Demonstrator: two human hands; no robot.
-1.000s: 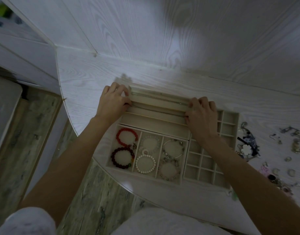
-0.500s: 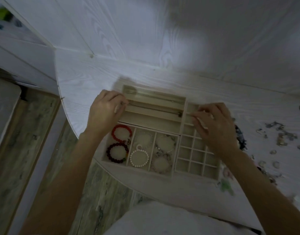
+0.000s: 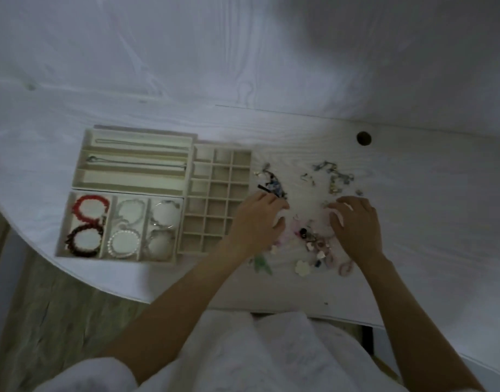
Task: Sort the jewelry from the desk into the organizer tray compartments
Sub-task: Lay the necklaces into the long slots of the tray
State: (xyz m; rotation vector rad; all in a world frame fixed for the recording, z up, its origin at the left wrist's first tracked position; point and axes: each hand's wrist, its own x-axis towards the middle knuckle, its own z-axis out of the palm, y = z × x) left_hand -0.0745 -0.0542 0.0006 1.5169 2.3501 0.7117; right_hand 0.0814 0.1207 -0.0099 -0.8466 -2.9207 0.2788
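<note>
Three beige organizer trays sit on the white desk: a long-slot tray (image 3: 83, 157) with two thin chains, a bracelet tray (image 3: 63, 224) with a red bracelet (image 3: 90, 206), a dark one (image 3: 83, 240) and a pearl one (image 3: 123, 241), and a small-cell grid tray (image 3: 230, 179), its visible cells bare. Loose jewelry (image 3: 316, 244) lies scattered to the right of the grid. My left hand (image 3: 257, 219) and my right hand (image 3: 354, 223) both rest on that pile with fingers curled down. Blur hides whether either holds a piece.
More small pieces lie farther back (image 3: 335, 176) and beside the grid (image 3: 274, 185). A white flower piece (image 3: 302, 267), a green piece (image 3: 261, 264) and a pink loop (image 3: 345, 268) lie near me. A cable hole (image 3: 363, 138) is at the back right. The desk's curved edge runs at the lower left.
Both hands left the long-slot tray and moved right to the loose jewelry pile. My view swung right, so the trays now sit at the left.
</note>
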